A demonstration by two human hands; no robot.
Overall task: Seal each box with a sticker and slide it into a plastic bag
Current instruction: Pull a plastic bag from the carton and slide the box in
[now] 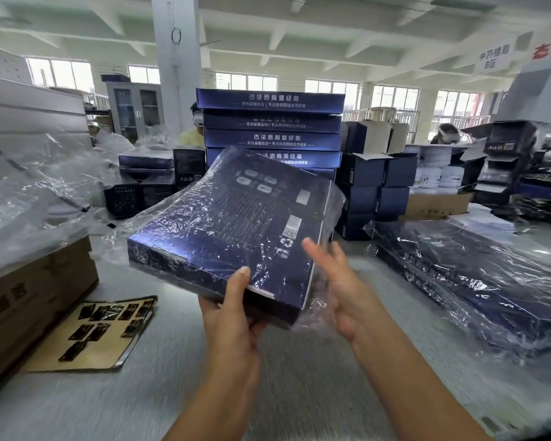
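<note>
Far left of the box (pixel 233 227), a brown carton (pixel 29 297) sits on the grey surface (pixel 299 393), with loose clear plastic (pixel 29 192) heaped over it. Low and left of the box lies a sticker sheet (pixel 99 332) bearing dark labels. The left hand (pixel 233 316) grips the box's near corner, thumb on top and fingers curled beneath, holding it tilted above the surface. The dark blue box sits inside a clear plastic bag (pixel 337 198) that trails loosely past the box's right edge. Just right of the box, the right hand (pixel 341 291) is spread with straight fingers; blur hides whether it touches the plastic. Behind the box rises a stack of blue boxes (pixel 271 135). Far right of the box lie bagged boxes (pixel 474 281)
</note>
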